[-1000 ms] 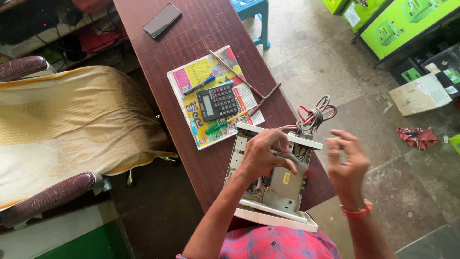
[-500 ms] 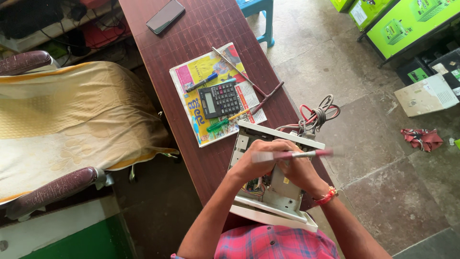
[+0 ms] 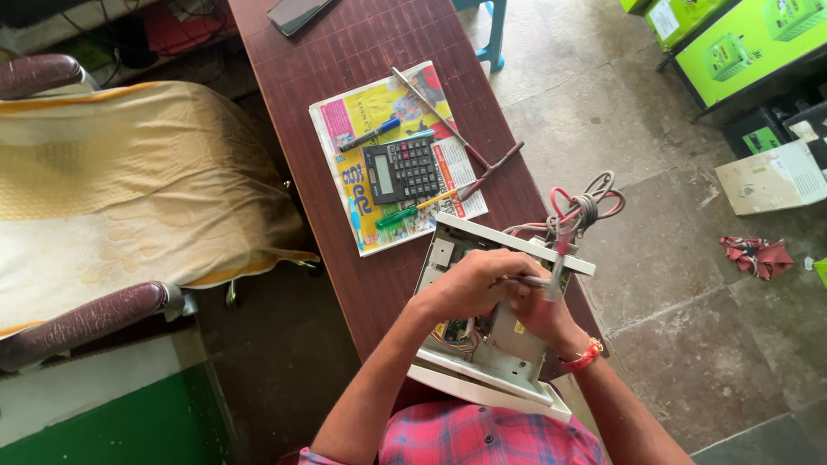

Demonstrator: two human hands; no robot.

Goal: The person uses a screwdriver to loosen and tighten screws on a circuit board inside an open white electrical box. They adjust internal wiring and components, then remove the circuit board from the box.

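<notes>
Your right hand [image 3: 538, 308] has joined your left hand [image 3: 469, 284], both pinching a slim red-tipped screwdriver [image 3: 551, 263] over the stiff, heavy grey metal chassis [image 3: 495, 344]; hold its rim.

Phone [image 3: 297, 12]: lying at the table's far end, a dark, blank rectangular screen facing up.
Calculator [image 3: 401, 170]: sitting on the leaflet, black, with a grey-green rectangular display along its left side and rows of dark keys.
Leaflet [image 3: 362, 116]: lying flat on the table, a yellow printed sheet with pink, blue and red patches.
Green boxes [image 3: 745, 43]: standing at the upper right on the floor, bright green cartons with white panels and small device pictures.
Cardboard box [image 3: 769, 178]: lying on the floor below the green boxes, pale beige, flat.
Sticker [image 3: 519, 327]: showing small and yellow on the metal chassis [image 3: 508, 344] just beside the hands.
</notes>
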